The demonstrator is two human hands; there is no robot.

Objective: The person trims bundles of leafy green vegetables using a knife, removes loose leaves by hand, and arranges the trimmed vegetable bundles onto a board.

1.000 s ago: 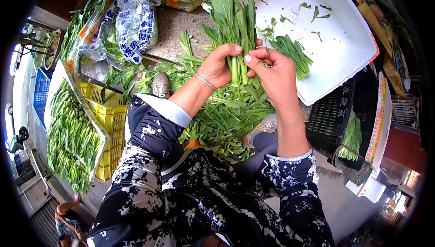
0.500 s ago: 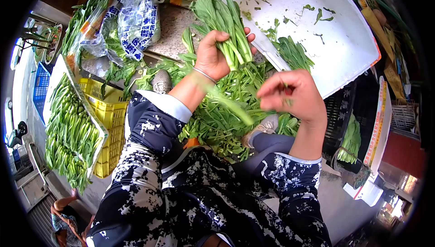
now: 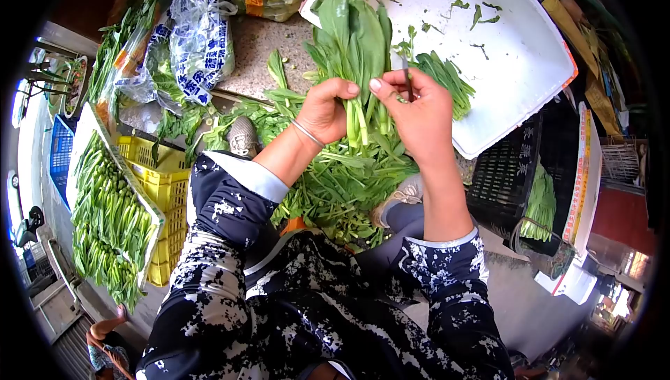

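at upper centre, the left hand (image 3: 326,109) curls round a pale-stemmed bunch of leafy greens (image 3: 354,38), likely keeping stems exposed to the right hand (image 3: 423,111), whose fingers pinch a slim dark tool (image 3: 408,82).

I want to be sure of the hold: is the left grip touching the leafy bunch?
Touching. The head view shows the left grip holding the leafy bunch, thumb against its stems.

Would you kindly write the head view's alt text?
A person's left hand grips a bunch of leafy green vegetables; the right hand holds a slim dark tool. Below lie heaped green leaves, near a white open-topped box.
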